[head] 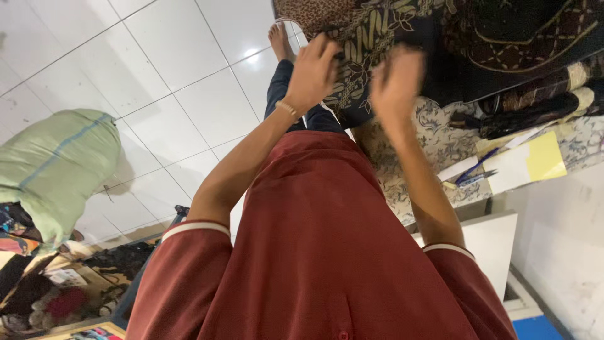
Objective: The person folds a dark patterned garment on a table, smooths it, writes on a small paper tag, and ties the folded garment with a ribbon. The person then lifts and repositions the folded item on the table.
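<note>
Plainly soft and limp, the dark patterned cloth (377, 38) looks best gathered at its edge; left hand (313, 69) pinches it, right hand (395, 82), blurred, unclear.

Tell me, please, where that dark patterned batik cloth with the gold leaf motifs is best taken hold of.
Probably at its near folded edge, coming from the side where the person stands: the dark batik cloth lies draped on the table with that edge hanging free, where the left hand already touches it and the right hand hovers blurred.
</note>
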